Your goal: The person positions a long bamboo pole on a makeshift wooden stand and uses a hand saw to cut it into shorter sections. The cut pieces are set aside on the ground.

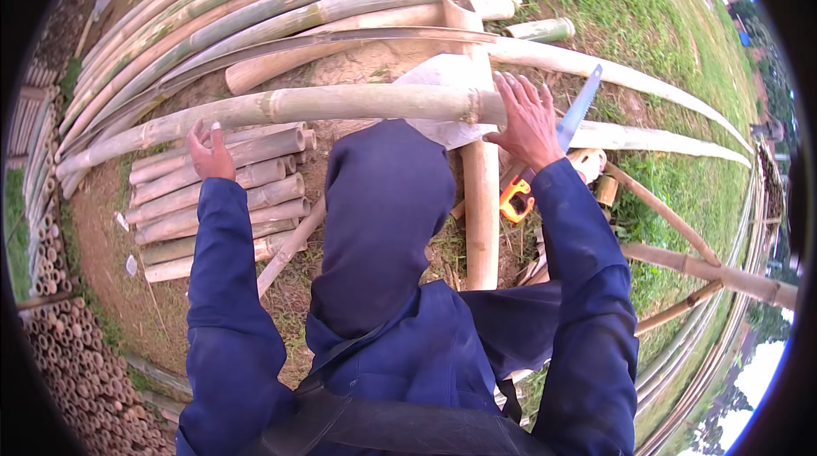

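Biggest first: a spread of long bamboo poles (272, 24) fills the far left, bending across the fisheye view. In front of them, the working pole (340, 104) runs left to right on the far side of the person, crossing over a thick log (482, 226) near its right-hand stretch. And it looks a hefty one: stiff, probably rather heavy along that length, smooth enough to slide or roll under a loose palm, and liable to split rather than bend. Best hold, I'd say, is both hands set wide, close to the ringed joints. On the near left, a stack of short bamboo lengths (223, 192); on the right, a saw (580, 109), blue blade, orange handle, partly hidden by the right forearm.

Now the hands! The right hand (529, 120) spreads its fingers over the pole's line just right of the log, nothing clenched; whether the pole carries on beneath it, I can't tell. The left hand (210, 155) is loosely parted at the pole's near edge; touching or just beside, can't tell.
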Tool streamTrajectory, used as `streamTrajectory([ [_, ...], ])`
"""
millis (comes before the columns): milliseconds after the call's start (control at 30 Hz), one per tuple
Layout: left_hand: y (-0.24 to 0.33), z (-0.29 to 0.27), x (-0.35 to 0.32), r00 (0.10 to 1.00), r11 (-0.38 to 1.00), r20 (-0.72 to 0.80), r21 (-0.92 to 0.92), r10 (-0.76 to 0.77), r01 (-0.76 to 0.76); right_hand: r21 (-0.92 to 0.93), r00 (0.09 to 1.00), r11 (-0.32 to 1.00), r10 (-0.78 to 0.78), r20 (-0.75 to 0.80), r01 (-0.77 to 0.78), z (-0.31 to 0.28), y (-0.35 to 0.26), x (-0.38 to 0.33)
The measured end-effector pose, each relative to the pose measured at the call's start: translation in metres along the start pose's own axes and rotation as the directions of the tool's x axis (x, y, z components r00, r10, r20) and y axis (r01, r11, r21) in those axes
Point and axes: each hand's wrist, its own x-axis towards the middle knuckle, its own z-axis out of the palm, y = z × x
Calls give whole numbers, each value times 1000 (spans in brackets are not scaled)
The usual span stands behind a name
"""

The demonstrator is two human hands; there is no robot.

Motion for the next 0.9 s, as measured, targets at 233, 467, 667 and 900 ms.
streamTrajectory([
  [233, -119, -36, 35, 829, 823, -185, -354, -527, 444, 7, 960, 960, -279, 24, 279, 24, -13, 7],
  [467, -73, -1, 29, 545, 398, 107, -569, -832, 719, 150, 970, 967, -223, 98, 207, 19, 0, 14],
  [667, -38, 20, 33, 597, 335, 254, -633, -761, 697, 149, 964, 959, -253, 78, 240, 15, -5, -3],
  [900, -99, -11, 35, 551, 451, 146, -425, -821, 785, 224, 955, 938, -287, 73, 265, 29, -33, -58],
])
